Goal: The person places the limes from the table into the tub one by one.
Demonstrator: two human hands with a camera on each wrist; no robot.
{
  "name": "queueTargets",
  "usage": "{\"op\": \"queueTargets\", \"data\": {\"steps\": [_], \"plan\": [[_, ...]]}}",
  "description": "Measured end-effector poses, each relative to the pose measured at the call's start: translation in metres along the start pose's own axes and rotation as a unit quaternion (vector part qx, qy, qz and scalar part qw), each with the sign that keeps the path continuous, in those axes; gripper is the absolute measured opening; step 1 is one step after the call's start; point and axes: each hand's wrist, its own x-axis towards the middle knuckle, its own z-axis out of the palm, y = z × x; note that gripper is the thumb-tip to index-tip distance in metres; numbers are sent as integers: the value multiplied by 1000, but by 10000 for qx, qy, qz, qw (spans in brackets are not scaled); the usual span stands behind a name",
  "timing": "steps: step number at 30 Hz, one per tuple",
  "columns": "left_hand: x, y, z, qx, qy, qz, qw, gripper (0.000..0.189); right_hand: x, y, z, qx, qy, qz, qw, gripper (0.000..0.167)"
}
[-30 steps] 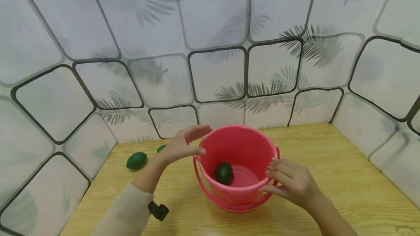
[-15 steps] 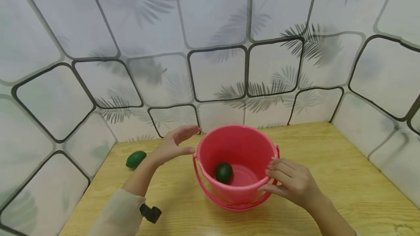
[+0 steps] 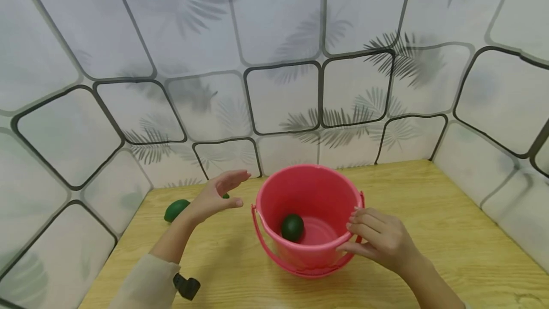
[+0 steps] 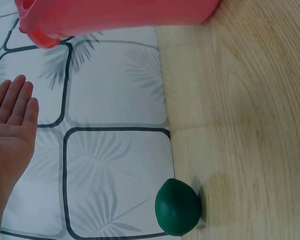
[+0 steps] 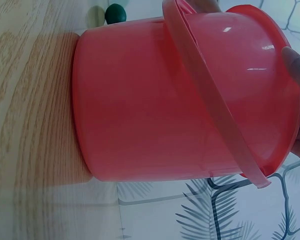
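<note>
A pink bucket (image 3: 315, 185) stands upright on the wooden table, its handle hanging down at the front. Inside, against the left of its bottom, lies a dark green, egg-shaped fruit (image 3: 292, 227). My right hand (image 3: 379, 237) holds the bucket's rim on the right side, thumb on the outer wall in the right wrist view. Left of the bucket and apart from it, my left hand (image 3: 212, 199) hovers with fingers extended and thumb spread, holding nothing. Past its wrist lies a green, lime-like fruit (image 3: 176, 210). A bit of another green fruit (image 3: 225, 196) shows behind that hand, mostly hidden.
Light wood tabletop (image 3: 429, 213) extends on both sides of the bucket. Walls covered in a patterned sheet (image 3: 283, 99) close off the back, left and right. A black device (image 3: 186, 286) is strapped at the left sleeve.
My left hand has drawn back leftward from the bucket's rim, its fingers still spread. The right hand stays on the rim, and the bucket with the fruit inside stands where it was.
</note>
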Motion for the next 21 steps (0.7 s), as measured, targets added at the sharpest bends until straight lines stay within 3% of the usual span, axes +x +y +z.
{"op": "queueTargets", "data": {"steps": [21], "plan": [[-22, -23, -18, 116, 525, -330, 9980, 63, 0, -2, -2, -6, 23, -52, 10000, 46]]}}
